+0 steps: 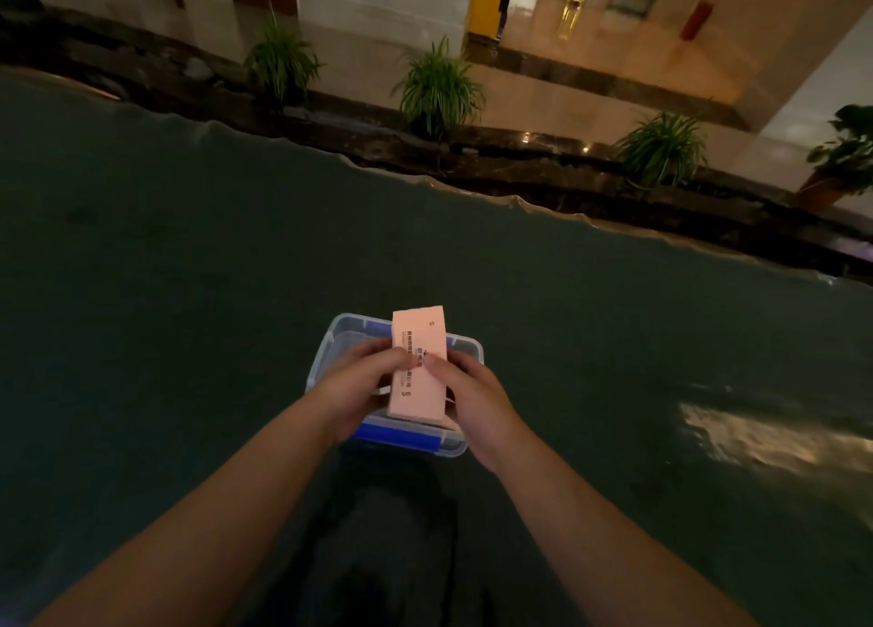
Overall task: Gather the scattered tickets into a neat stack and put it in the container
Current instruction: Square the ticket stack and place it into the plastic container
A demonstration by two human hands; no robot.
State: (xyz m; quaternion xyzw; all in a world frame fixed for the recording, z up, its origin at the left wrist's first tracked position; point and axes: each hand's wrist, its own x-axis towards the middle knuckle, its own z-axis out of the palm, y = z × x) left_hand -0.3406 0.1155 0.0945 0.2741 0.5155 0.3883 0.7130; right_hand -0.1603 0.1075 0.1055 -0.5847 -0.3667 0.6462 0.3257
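Observation:
A stack of pink tickets (pixel 419 343) with dark print is held lengthwise between both hands, right above a clear plastic container (pixel 340 338) with blue clips. My left hand (pixel 359 385) grips the stack's left edge, thumb on top. My right hand (pixel 467 399) grips the right edge, thumb on the top ticket. The stack's near end dips toward the container's inside, and its far end sticks up past the far rim. The hands and stack hide most of the container's inside.
The container stands on a dark green table (pixel 189 272) with a wavy far edge. Beyond the edge are several potted plants (pixel 437 90) and a shiny floor. A bright reflection (pixel 756 437) lies on the table at the right.

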